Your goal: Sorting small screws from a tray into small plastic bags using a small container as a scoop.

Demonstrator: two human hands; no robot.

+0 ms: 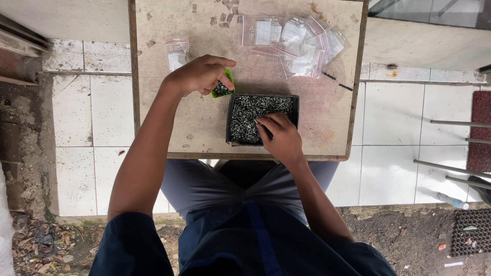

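My left hand (200,74) grips a small green cup (223,88) filled with small metal screws, held just above the worn wooden table (199,122), left of a black tray. My right hand (279,137) reaches into the black rectangular tray (262,118), which is full of small silvery screws, fingers pinched among them at its lower right. Whether the fingers hold a screw cannot be seen.
A pile of several small clear zip bags (299,43) lies at the table's far right, and one single bag (177,51) at the far left. White floor tiles surround the table. Metal rods (455,168) and a dark mat (470,232) lie at right.
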